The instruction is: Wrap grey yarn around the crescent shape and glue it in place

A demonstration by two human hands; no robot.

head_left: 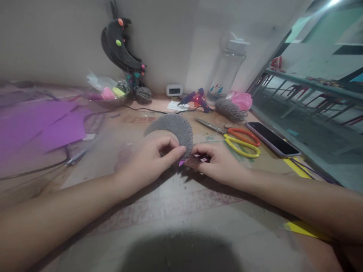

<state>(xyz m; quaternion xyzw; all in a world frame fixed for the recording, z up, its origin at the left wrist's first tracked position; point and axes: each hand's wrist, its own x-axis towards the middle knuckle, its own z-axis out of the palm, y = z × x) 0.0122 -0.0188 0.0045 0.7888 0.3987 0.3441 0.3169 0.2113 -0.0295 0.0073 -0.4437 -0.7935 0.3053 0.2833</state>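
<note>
A crescent wrapped in grey yarn [181,130] is held up over the table in the middle of the head view. My left hand [153,156] pinches its lower part between thumb and fingers. Close beside that lower end, my right hand [217,162] is closed around a small dark item with pale pinkish spots, mostly hidden by the fingers. A small purple scrap [181,163] shows between the two hands. Scissors with orange and yellow handles [241,141] lie just beyond my right hand. Behind the crescent rests a blue glue gun [195,100] with a red light on.
Purple sheets [56,124] spread across the left. A grey yarn ball [231,109], a phone [273,139] and a clear bottle [228,71] stand or lie at right. Along the wall are a small clock [174,90], a bowl of bits [109,94] and a dark decorated crescent [119,45].
</note>
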